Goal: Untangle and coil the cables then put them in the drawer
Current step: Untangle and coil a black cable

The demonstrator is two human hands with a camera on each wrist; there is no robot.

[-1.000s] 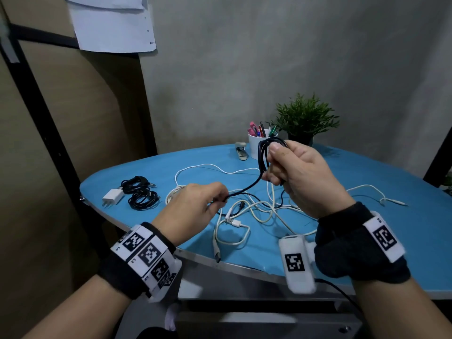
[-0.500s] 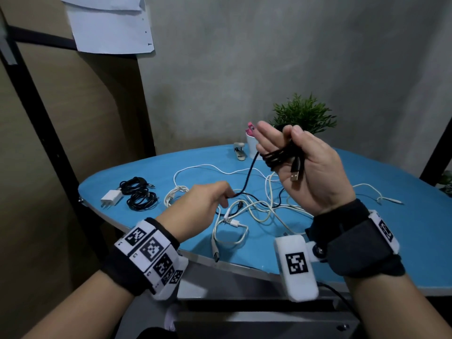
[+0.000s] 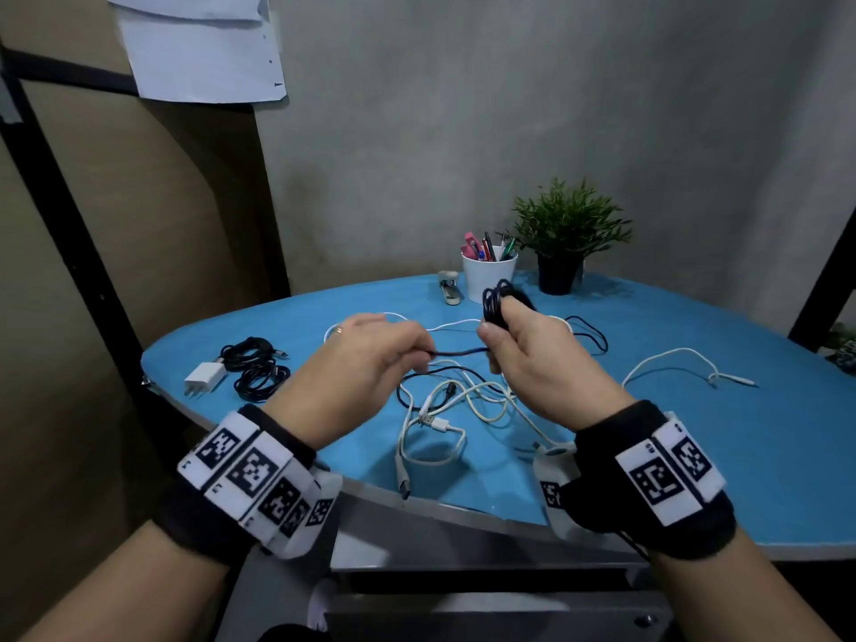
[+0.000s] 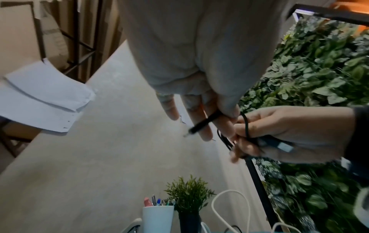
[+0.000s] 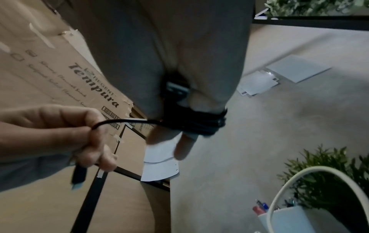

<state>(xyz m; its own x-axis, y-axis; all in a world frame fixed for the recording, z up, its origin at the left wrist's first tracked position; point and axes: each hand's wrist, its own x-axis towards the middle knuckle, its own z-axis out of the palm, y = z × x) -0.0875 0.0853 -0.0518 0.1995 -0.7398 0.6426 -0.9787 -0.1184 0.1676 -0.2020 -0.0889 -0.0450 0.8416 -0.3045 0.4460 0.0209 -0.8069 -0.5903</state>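
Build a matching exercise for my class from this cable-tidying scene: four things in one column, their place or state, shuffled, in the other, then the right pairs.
Things
1. black cable
2. white charger plug
3. white cables
4. white cup

Places or states
A. lies at the blue table's left edge, beside coiled black cables
B. tangled loose on the table
C. stands beside the potted plant, holding pens
D. wound in the right hand, its free end pinched by the left hand

Pairs: 1-D, 2-A, 3-B, 4-C

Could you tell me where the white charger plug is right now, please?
In the head view the white charger plug lies on the blue table near its left edge, touching the coiled black cables on its right.
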